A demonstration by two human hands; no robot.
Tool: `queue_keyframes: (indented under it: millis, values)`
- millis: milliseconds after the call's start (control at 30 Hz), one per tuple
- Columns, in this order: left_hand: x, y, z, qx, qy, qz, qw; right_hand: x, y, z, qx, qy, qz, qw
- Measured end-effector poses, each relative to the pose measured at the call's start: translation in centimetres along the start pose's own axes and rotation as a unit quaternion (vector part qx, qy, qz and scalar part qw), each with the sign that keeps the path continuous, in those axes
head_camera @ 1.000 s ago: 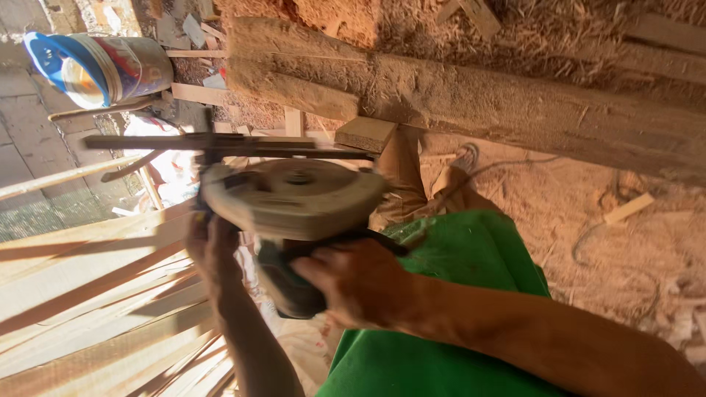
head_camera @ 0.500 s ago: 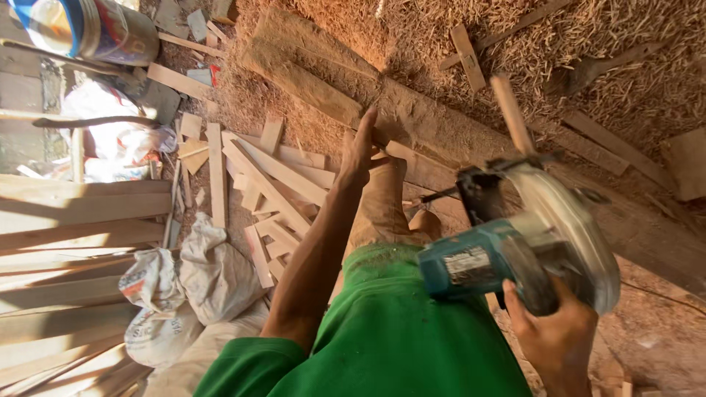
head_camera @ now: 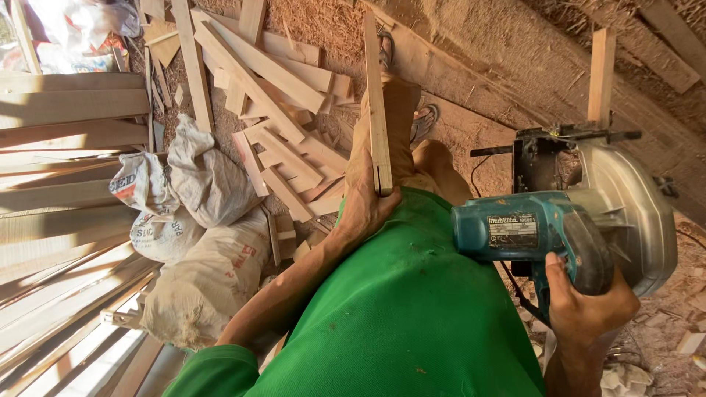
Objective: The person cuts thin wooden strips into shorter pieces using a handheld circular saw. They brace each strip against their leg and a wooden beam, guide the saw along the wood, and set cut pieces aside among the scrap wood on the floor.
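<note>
Left hand (head_camera: 365,202): fingers closed round the lower end of a thin wooden strip (head_camera: 376,110), gripped between thumb and fingers. The strip is held up and away from the body, its far end reaching toward the sawdust-covered ground (head_camera: 331,29). The hand sits just above the green shirt (head_camera: 412,316), and a bent knee is seen right behind it.

Right hand (head_camera: 585,305): fingers wrapped tight round the dark handle of a circular saw (head_camera: 570,217). The saw's teal motor housing is pointed toward the body, and the metal blade guard is turned to the outside. The saw is held off to the right, well apart from the strip, with no contact between the two. A black cord (head_camera: 515,287) is seen hanging below the housing.

Beyond the left hand: a loose pile of offcut slats (head_camera: 272,95) lies on the ground near a sandalled foot (head_camera: 425,121). Further left, stuffed white sacks (head_camera: 198,220) are stacked beside long planks (head_camera: 66,117). One short slat (head_camera: 601,73) stands out just behind the saw's base plate.
</note>
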State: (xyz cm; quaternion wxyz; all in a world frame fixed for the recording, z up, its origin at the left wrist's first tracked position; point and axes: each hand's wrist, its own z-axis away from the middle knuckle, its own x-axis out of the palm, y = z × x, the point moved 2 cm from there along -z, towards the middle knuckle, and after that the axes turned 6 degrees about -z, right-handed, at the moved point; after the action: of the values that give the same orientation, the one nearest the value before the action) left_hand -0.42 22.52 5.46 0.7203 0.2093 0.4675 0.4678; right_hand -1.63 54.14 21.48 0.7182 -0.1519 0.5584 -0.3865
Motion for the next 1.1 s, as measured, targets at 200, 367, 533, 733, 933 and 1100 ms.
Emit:
queue_keyframes:
  millis: [200, 367, 533, 733, 933, 1100]
  values:
    - [0.5, -0.5, 0.8, -0.099, -0.031, -0.015, 0.994, 1.0, 0.2, -0.4, 0.003, -0.035, 0.014, 0.999]
    - [-3.0, 1.7, -1.5, 0.069, 0.083, -0.166, 0.98, 1.0, 0.3, -0.6, -0.016, -0.034, 0.036, 0.999]
    - [-5.7, 3.2, -6.8, 0.175, 0.027, -0.249, 0.952, 0.8, 0.0, -0.7, -0.012, -0.025, 0.044, 0.999]
    - [-5.4, 4.8, -13.4, 0.292, -0.054, -0.386, 0.873, 0.3, -0.3, -0.3, -0.015, 0.004, 0.016, 1.0]
    - [-7.1, 5.2, -19.2, 0.349, -0.086, -0.447, 0.819, -0.2, -0.3, -1.1, 0.029, 0.01, 0.004, 1.0]
    - [-10.5, 6.7, -22.1, 0.375, -0.02, -0.418, 0.827, 0.0, -1.4, -1.4, 0.037, 0.021, -0.029, 0.999]
